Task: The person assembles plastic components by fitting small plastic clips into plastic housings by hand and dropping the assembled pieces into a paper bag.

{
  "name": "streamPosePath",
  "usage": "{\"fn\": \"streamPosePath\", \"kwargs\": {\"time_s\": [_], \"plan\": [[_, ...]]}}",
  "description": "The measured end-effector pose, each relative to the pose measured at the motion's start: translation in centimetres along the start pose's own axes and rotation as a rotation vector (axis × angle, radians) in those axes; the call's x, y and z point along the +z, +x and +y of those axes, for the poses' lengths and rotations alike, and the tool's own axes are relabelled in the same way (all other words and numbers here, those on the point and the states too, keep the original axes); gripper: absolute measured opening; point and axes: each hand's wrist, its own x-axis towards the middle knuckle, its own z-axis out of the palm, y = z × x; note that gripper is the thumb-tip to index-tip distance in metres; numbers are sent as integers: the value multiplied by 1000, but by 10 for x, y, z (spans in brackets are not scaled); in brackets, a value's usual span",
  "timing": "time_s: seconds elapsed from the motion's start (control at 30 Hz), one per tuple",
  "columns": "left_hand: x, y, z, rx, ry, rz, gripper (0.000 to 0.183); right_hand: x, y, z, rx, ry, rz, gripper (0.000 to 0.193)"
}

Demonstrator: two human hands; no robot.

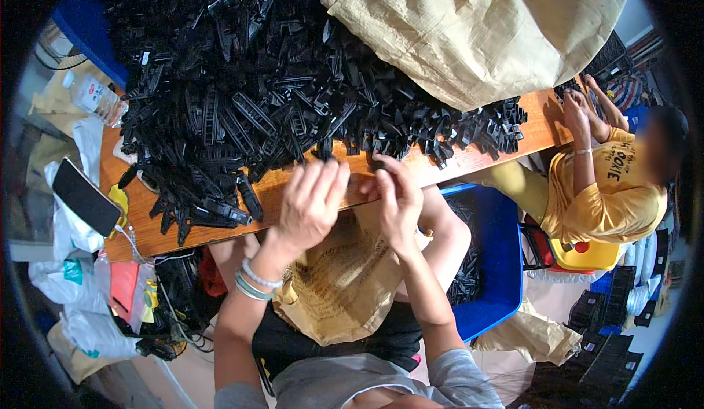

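A big heap of black plastic parts [242, 108], many long and ribbed, covers the wooden table [275, 200]. At its near edge my left hand [312, 200], with bracelets on the wrist, points forward with fingers bent down; motion smears the fingertips, and what is under them is hidden. Beside it, to the right, my right hand [396, 200] is closed, thumb against forefinger, with a small black plastic piece [378, 163] at the fingertips. Both hands are over the table's front edge. Below them, a brown paper sheet [341, 284] lies across my lap.
A large tan sack [477, 35] covers the heap's far right. Right of my knee stands a blue bin [495, 292] with black parts inside. A person in yellow [605, 182] sits at the right. A phone [86, 196] and a plastic bottle [94, 97] are on the left.
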Motion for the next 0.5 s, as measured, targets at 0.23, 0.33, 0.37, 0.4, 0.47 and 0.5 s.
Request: {"fn": "streamPosePath", "kwargs": {"time_s": [0.23, 0.33, 0.37, 0.4, 0.47, 0.5], "plan": [[24, -33, 20, -83, -77, 45, 39, -22, -9, -4, 427, 551, 78, 32], [23, -38, 27, -120, -67, 69, 44, -25, -10, 3, 402, 429, 40, 35], [21, -38, 30, -139, -56, 71, 44, -25, -11, 4, 374, 303, 23, 38], [18, -40, 31, -159, -42, 72, 44, -23, -11, 3, 377, 304, 22, 38], [16, -46, 30, -164, -27, 80, 41, -16, -14, -3, 286, 219, -2, 39], [15, -49, 28, -147, -33, 89, 40, -12, -15, -9, 299, 147, 31, 40]]}}
